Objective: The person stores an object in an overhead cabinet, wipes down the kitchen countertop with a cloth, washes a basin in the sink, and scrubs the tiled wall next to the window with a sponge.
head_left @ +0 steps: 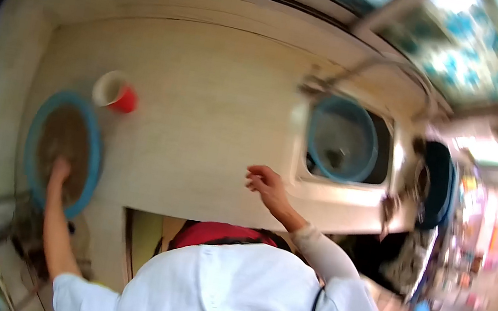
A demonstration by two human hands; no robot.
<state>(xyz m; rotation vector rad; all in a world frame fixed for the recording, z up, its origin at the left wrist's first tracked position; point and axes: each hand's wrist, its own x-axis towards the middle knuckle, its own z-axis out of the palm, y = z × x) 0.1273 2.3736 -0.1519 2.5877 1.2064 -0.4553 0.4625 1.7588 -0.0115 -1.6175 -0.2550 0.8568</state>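
Plenty of counter between the sink and a red cup left of it. Left hand is down in the blue basin, far left of the sink, can't tell its grip. Right hand's loosely open, left of the sink, near the counter's front edge.

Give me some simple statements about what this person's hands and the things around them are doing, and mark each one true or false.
1. The left hand reaches into the basin. True.
2. The right hand holds the cup. False: the right hand shows nothing in its grasp, and the red-and-white cup is on the counter, apart from it.
3. A blue tub sits in the sink. True.
4. The cup is closer to the sink than to the basin. False: it is close by the basin, far from the sink.
5. The person wears a white top. True.
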